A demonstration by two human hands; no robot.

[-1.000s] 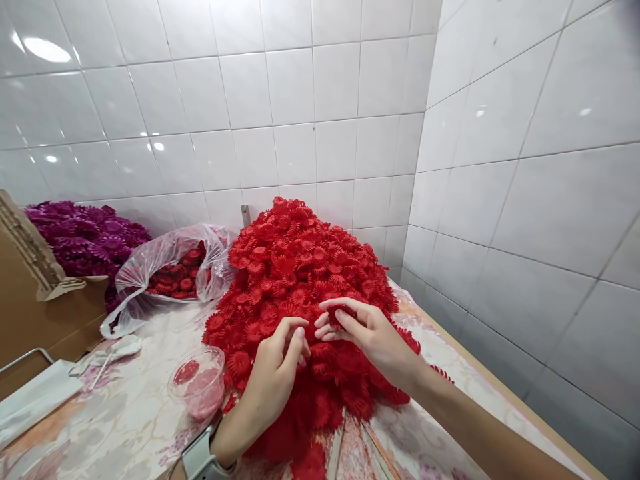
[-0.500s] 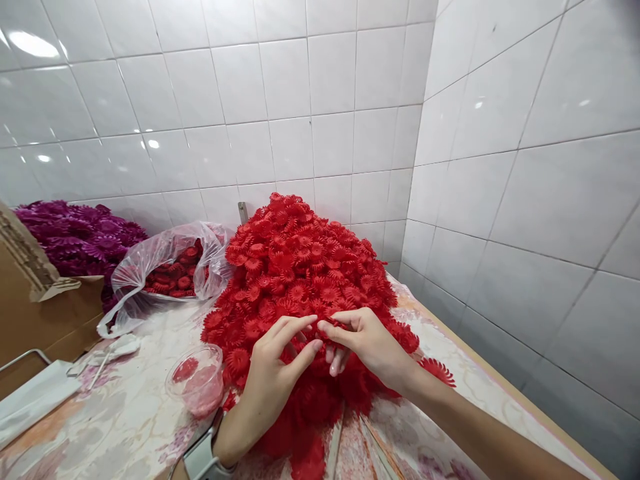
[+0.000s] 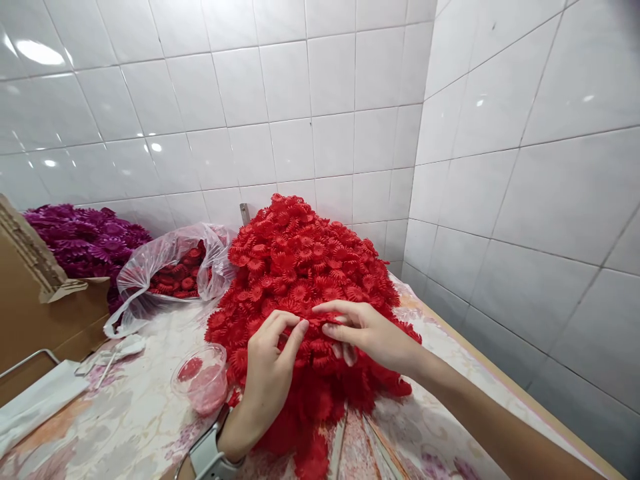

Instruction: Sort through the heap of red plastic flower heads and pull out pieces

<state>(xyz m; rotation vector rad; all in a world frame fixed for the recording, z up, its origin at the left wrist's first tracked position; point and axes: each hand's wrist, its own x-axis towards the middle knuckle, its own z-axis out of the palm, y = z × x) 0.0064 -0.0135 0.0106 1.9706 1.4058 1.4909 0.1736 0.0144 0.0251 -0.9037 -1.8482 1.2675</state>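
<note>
A large heap of red fabric flowers (image 3: 300, 267) with fringed petals rises in front of me. At its near side, my left hand (image 3: 275, 360) pinches the edge of one red flower (image 3: 319, 321) between thumb and index finger. From the other side my right hand (image 3: 357, 333) grips the same flower between thumb and fingers, the remaining fingers curled loosely below. Red on red makes the flower's outline hard to make out. A watch (image 3: 213, 453) is on my left wrist.
Left of the hands stands a clear plastic cup (image 3: 200, 380) with red contents. Behind it lies a plastic bag (image 3: 137, 280) of dark red flowers, beside a purple flower pile (image 3: 90, 233) and a cardboard box (image 3: 55, 327). Pale strips (image 3: 337, 440) lie in front. Tiled walls enclose the back and right.
My right hand has risen slightly, with its index finger stretched further over the flower. My left fingers have drawn closer together. The loose flower beyond my right forearm is out of sight.
</note>
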